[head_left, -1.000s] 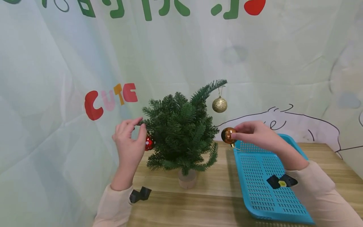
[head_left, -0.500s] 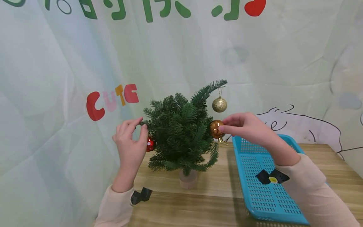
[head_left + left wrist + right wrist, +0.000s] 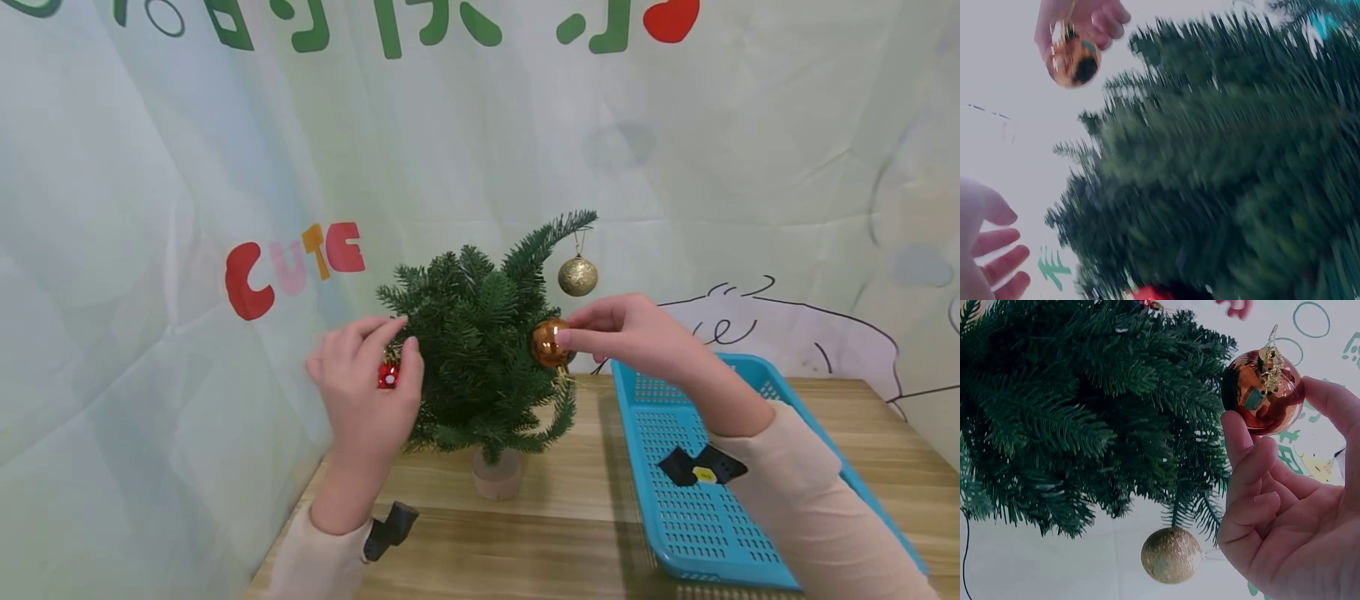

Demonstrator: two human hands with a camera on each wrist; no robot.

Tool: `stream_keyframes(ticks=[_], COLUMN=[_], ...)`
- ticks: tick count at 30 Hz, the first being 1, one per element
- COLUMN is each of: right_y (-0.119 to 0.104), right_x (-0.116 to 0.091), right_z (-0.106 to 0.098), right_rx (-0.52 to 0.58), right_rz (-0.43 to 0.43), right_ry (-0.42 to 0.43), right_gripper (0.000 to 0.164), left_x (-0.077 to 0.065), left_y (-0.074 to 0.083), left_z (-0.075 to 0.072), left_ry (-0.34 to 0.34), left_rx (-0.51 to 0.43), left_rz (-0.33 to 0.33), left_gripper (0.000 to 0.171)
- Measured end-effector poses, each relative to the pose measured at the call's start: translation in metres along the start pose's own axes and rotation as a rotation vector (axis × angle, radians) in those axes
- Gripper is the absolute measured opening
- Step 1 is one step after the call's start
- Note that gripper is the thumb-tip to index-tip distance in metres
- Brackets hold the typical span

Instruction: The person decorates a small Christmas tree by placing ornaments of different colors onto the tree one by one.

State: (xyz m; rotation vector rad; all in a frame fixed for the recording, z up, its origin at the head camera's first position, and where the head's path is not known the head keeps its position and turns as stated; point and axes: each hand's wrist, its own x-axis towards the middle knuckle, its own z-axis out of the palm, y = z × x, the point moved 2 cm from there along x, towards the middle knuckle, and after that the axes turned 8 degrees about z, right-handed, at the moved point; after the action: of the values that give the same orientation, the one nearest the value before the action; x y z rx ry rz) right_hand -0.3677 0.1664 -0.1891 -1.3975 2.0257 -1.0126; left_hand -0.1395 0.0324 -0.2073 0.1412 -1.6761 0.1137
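A shiny copper-coloured Christmas bauble point(image 3: 550, 343) is pinched between the thumb and fingers of my right hand point(image 3: 637, 335). It overlaps the right side of a small artificial Christmas tree point(image 3: 476, 350) in the head view, its cap pointing down. My left hand point(image 3: 367, 387) is at the tree's left side, thumb and fingers apart, holding nothing; the left wrist view shows its fingers point(image 3: 1007, 265) clear of the branches. Behind that hand a red ornament with white dots point(image 3: 387, 377) hangs, partly hidden. A glittery gold bauble point(image 3: 577, 275) hangs from the upper right branch.
On the wooden table point(image 3: 525, 546), a blue perforated plastic basket point(image 3: 640, 492) lies to the right, partly under my right forearm. The tree stands on a pale round base point(image 3: 496, 475). A printed curtain point(image 3: 465, 142) hangs behind and at the left.
My right hand has moved left with the copper-coloured bauble, from above the basket to the tree's right side. My left hand stayed by the red ornament, then shifted slightly right and down.
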Motion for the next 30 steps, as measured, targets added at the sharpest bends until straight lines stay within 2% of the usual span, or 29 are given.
stream_keyframes(ticks=[3,6,8,11,14,18,30], right_y=[-0.003,-0.006,-0.007,-0.009,-0.01,-0.012,-0.011], right_x=[0.001,0.002,0.002,0.002,0.002,0.003,0.004], right_z=[0.003,0.006,0.008,0.011,0.014,0.017,0.022], right_rx=[-0.002,-0.011,-0.016,-0.01,-0.008,0.006,0.016], right_rz=[0.002,0.01,0.014,0.008,-0.004,-0.005,0.001], right_ry=[-0.021,-0.031,-0.036,-0.045,-0.057,-0.072,-0.101], right_gripper=[0.041,0.041,0.04,0.038,0.036,0.036,0.033], left_x=[0.004,0.005,0.005,0.002,-0.002,-0.005,-0.003], left_y=[0.017,0.033,0.041,0.05,0.054,0.056,0.056], left_z=[0.003,0.008,0.011,0.016,0.02,0.023,0.026], left_ry=[-0.038,-0.106,-0.154,-0.216,-0.249,-0.271,-0.249], left_rx=[-0.078,-0.169,-0.215,-0.251,-0.252,-0.245,-0.279], left_rz=[0.153,0.296,0.366,0.429,0.449,0.433,0.403], left_gripper=[0.018,0.019,0.018,0.015,0.011,0.008,0.01])
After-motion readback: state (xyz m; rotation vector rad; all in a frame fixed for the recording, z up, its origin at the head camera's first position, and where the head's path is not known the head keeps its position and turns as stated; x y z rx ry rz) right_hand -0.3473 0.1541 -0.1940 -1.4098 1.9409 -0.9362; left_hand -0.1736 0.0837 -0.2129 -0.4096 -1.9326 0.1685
